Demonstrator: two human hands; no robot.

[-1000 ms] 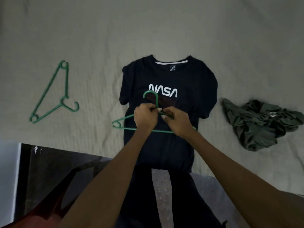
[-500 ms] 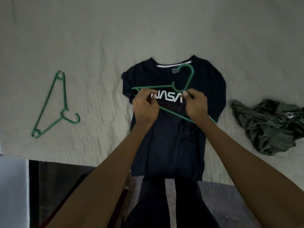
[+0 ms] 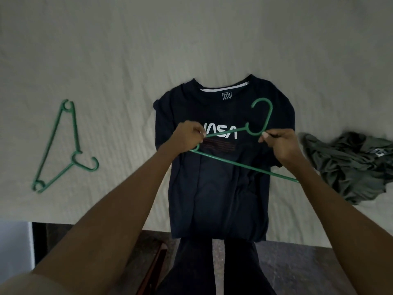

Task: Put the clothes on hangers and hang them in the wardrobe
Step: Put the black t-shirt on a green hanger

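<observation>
The left hand (image 3: 188, 135) is pinching one shoulder arm of the green hanger (image 3: 242, 160) near its left end, fingers curled around the thin plastic. The right hand (image 3: 278, 143) is gripping the other shoulder arm just below the neck, so the hook is rising just above its fingertips and pointing away from the person. Between the two hands the hanger is being held tilted above the navy T-shirt (image 3: 223, 188); whether it is touching the cloth cannot be told. Its bottom bar is slanting down past the right wrist.

The shirt is lying flat on the bed (image 3: 127, 60) directly beneath both hands, long axis running away from the person, collar beyond the hands and hem nearer the body. The hem looks the likelier way in.

Well left of the left hand a spare hanger (image 3: 61, 150) is lying on the bed; right of the right hand is a crumpled olive garment (image 3: 344, 167).
</observation>
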